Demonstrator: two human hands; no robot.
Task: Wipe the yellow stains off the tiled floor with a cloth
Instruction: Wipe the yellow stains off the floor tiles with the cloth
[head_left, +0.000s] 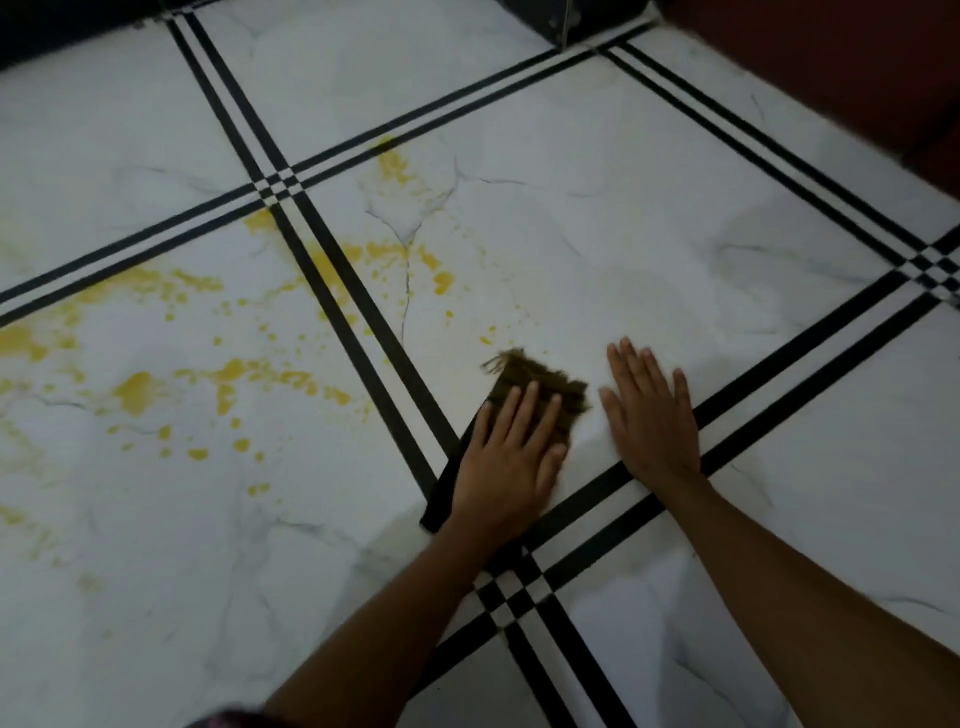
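Two hands lie flat, fingers straight: the left hand (511, 457) presses the dark, frayed cloth (540, 382) near centre, and the right hand (652, 415) rests on bare tile beside it. Light and limp, the cloth likely slides best under a spread palm. Leftward, yellow stains (140, 389) spatter the glossy, marbled tiled floor (623, 234).

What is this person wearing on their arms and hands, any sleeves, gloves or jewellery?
Nothing shows on either. The left hand and right hand are ungloved, with no rings visible. Both forearms are bare: no sleeves, watch or bracelet. A scrap of dark patterned fabric lies at the bottom edge, perhaps clothing.
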